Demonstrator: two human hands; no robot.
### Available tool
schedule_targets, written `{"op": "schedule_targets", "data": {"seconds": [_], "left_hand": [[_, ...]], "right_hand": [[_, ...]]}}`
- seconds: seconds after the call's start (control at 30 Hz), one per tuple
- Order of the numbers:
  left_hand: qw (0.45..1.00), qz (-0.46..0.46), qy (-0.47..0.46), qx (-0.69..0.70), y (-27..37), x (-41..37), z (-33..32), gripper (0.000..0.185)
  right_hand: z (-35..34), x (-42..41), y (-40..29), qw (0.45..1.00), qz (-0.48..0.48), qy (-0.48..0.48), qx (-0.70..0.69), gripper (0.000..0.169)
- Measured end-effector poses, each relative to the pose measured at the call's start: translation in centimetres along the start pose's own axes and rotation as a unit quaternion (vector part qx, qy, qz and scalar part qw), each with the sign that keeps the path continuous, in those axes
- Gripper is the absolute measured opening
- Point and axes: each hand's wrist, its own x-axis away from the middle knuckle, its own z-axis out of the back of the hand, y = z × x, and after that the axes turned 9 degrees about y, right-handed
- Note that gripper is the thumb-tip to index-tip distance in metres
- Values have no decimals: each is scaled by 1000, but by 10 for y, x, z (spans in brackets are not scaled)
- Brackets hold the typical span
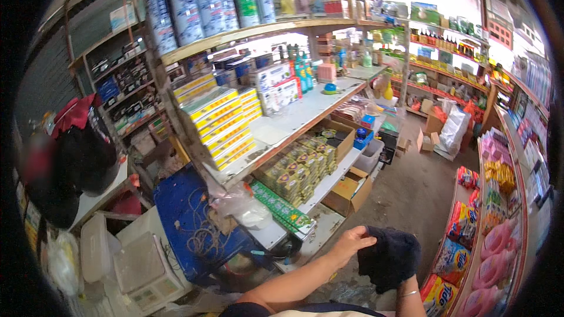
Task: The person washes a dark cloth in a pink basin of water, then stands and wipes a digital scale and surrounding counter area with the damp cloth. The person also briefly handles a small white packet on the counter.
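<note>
A dark cloth (387,257), black or navy, hangs in front of me over the aisle floor. My left hand (354,243) pinches its upper left edge between thumb and fingers. The cloth covers my right hand, so its fingers are hidden; only the wrist with a thin bangle shows below. Closest to my left forearm is the low shelf board, with long green printed boxes (282,207) on it. On my right side, Tide detergent bags (449,257) line the lowest shelf.
Stacked yellow-and-white boxes (220,127) fill the shelf at left, with spray cans (198,0) above. A weighing scale (141,264) and a blue surface (194,224) with tangled cord sit lower left. Pink bottles (491,264) stand at right. Cartons (427,141) lie on the floor (392,193) farther down.
</note>
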Motion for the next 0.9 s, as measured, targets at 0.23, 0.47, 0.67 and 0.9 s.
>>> {"op": "schedule_targets", "data": {"seconds": [0.23,0.47,0.67,0.9], "left_hand": [[962,53,-109,245,4,52,57,22],[960,96,-18,263,-38,125,130,19],[943,219,60,243,-62,161,158,20],[927,-22,-84,364,32,165,155,21]], "right_hand": [[-5,56,0,981,-140,14,-137,27],[-55,114,-8,754,-387,64,-527,28],[-79,143,-9,654,-417,109,-622,28],[24,98,-60,833,-297,79,-460,41]]}}
